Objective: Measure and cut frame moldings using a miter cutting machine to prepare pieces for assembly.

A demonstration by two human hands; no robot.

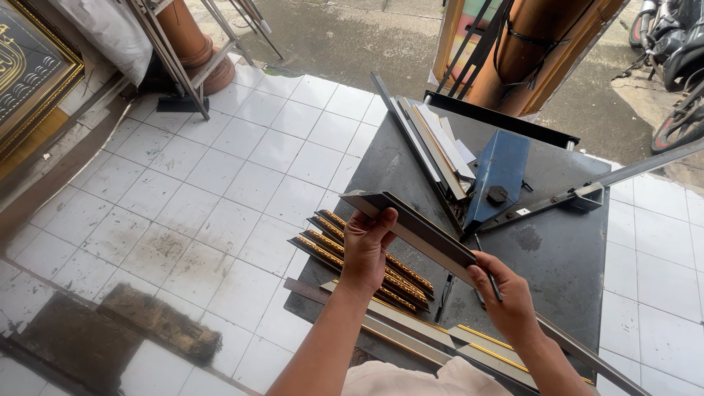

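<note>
My left hand (367, 246) and my right hand (506, 297) both grip one dark frame moulding piece (414, 224) with a mitred left end, held level above the grey worktable (565, 257). The left hand holds it near the cut end, the right hand near the other end. Below the left hand lie several dark moulding strips with gold ornament (367, 260). Longer grey and gold moulding lengths (411, 334) rest along the table's near edge.
A blue mitre cutter (502, 176) with a long metal lever arm (623, 180) stands at the table's back, beside stacked moulding offcuts (436, 143). White tiled floor (220, 183) spreads left. A gold framed picture (29, 66) leans far left. A motorbike (678, 66) is parked at the upper right.
</note>
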